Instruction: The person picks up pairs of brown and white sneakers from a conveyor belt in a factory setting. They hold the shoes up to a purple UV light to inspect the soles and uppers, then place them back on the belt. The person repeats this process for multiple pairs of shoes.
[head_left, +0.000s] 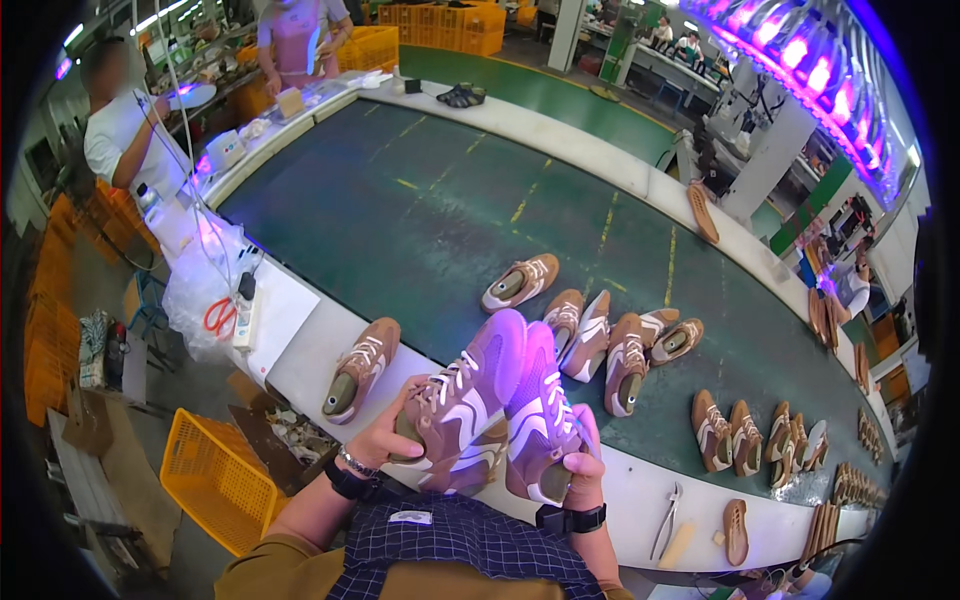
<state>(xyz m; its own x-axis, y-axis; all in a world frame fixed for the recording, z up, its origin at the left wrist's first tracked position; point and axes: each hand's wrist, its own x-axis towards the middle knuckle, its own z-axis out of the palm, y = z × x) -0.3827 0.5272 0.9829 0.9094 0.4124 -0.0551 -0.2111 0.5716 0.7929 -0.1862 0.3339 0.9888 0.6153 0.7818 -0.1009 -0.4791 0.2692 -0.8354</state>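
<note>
Each of my hands grips a brown sneaker with white laces and white side stripes, toes pointing away from me. My left hand [385, 432] is closed round the heel of the left sneaker [452, 408], which is turned to show its side. The heel of the right sneaker [543, 425] is in my right hand [586, 468], thumb at the back. Their toes touch or nearly touch under purplish light. On the white ledge by my left hand sits a single matching sneaker [362, 370]. Just beyond the held pair, several more sneakers [626, 360] lie on the green belt.
The green conveyor belt [400, 210] carries further sneakers [712, 430] at right. Pliers [667, 520] and a brown sole [736, 532] lie on the near ledge. An orange crate [215, 485] stands low at left, below a power strip [246, 310]. Co-workers [140, 130] stand far left.
</note>
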